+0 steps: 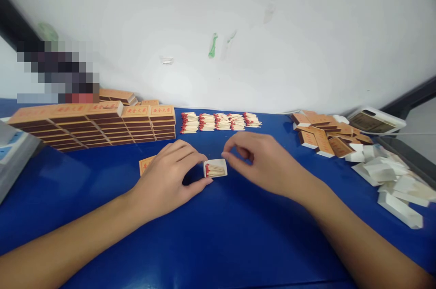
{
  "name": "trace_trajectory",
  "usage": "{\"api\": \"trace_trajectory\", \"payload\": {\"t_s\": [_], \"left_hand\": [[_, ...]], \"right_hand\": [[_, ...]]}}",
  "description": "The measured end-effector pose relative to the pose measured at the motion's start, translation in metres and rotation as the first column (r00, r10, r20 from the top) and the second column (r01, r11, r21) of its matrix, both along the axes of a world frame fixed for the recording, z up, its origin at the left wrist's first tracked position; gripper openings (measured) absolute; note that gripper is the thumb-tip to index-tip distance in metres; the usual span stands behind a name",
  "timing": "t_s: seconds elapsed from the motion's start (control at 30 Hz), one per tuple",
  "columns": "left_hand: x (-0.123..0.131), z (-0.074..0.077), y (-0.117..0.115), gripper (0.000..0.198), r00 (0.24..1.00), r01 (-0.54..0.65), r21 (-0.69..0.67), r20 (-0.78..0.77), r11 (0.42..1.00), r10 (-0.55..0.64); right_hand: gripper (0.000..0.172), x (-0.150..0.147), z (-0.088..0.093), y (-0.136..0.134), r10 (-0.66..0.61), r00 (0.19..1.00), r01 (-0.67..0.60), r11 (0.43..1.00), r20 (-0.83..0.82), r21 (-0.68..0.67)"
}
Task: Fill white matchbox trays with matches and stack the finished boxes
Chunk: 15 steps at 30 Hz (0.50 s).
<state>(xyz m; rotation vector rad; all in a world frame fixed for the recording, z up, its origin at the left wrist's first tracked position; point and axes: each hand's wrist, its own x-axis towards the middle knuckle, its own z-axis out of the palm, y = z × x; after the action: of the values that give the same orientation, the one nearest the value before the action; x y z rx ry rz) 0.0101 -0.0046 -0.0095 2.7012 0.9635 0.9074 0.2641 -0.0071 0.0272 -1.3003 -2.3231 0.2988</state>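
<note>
A small white matchbox tray lies on the blue table, with red-headed matches inside, heads to the left. My left hand holds this tray at its left end between thumb and forefinger. Just beyond the tray's right end is my right hand; its thumb and forefinger come together in a pinch, the other fingers curl in, and nothing shows between them. An orange matchbox sleeve lies partly hidden behind my left hand. Farther back, several piles of matches form a row.
Stacked orange matchboxes make a wall at the back left. To the right lie a heap of orange matchbox sleeves and white trays. A phone-like white-edged object leans behind them. A white wall bounds the table's back.
</note>
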Motion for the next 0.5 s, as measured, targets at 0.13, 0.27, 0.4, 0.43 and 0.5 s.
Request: {"api": "trace_trajectory", "payload": {"t_s": [0.13,0.27,0.4,0.43,0.5], "left_hand": [[0.0,0.003,-0.002,0.026,0.994,0.095,0.005,0.054,0.995,-0.095],[0.001,0.004,-0.006,0.026,0.984,0.167,0.001,0.055,0.986,-0.167],[0.002,0.003,-0.005,0.027,0.982,0.183,-0.027,0.058,0.983,-0.181],[0.002,0.003,-0.004,0.027,0.981,0.184,-0.023,0.064,0.983,-0.182],[0.002,0.003,-0.003,0.028,0.981,0.18,-0.01,0.069,0.984,-0.179]], "right_hand": [[0.008,0.04,-0.016,0.033,-0.29,0.948,0.255,0.939,0.133,0.23],[0.015,0.084,-0.038,0.068,-0.393,0.897,0.341,0.907,0.205,0.245],[0.015,0.101,-0.047,0.085,-0.361,0.918,0.342,0.93,0.165,0.131],[0.015,0.101,-0.046,0.087,-0.361,0.918,0.348,0.932,0.161,0.102],[0.014,0.1,-0.044,0.087,-0.36,0.919,0.357,0.933,0.159,0.05]]}}
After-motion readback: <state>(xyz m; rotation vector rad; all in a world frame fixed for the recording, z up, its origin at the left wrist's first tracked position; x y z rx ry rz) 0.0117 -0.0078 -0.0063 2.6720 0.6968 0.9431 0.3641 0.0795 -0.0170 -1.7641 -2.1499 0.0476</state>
